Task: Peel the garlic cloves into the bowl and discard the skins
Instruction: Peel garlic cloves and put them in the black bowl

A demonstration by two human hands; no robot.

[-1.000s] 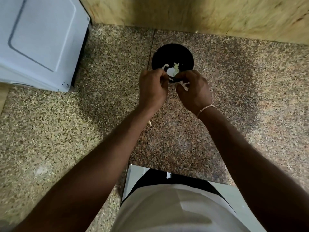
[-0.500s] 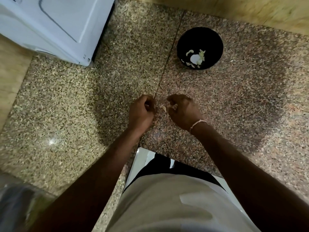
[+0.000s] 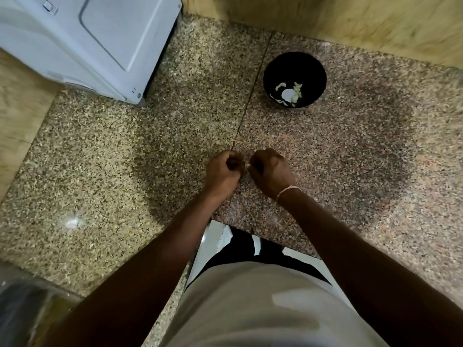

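I see my left hand (image 3: 223, 171) and right hand (image 3: 270, 171) pinching one garlic clove (image 3: 247, 165) between them; the bowl (image 3: 295, 78) sits well beyond my right hand.

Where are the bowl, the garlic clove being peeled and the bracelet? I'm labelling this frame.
black bowl (image 3: 317, 71): head view, bare inner wall at right.
garlic clove (image 3: 247, 165): head view, pale bit showing between the hands.
bracelet (image 3: 288, 189): head view, band across right wrist.

A white, box-shaped appliance (image 3: 82, 43) is seen at the far left of the speckled granite table (image 3: 125, 151). A yellowish wooden wall (image 3: 350, 18) is seen behind it. A blurred clear plastic object (image 3: 22, 314) is seen at lower left.
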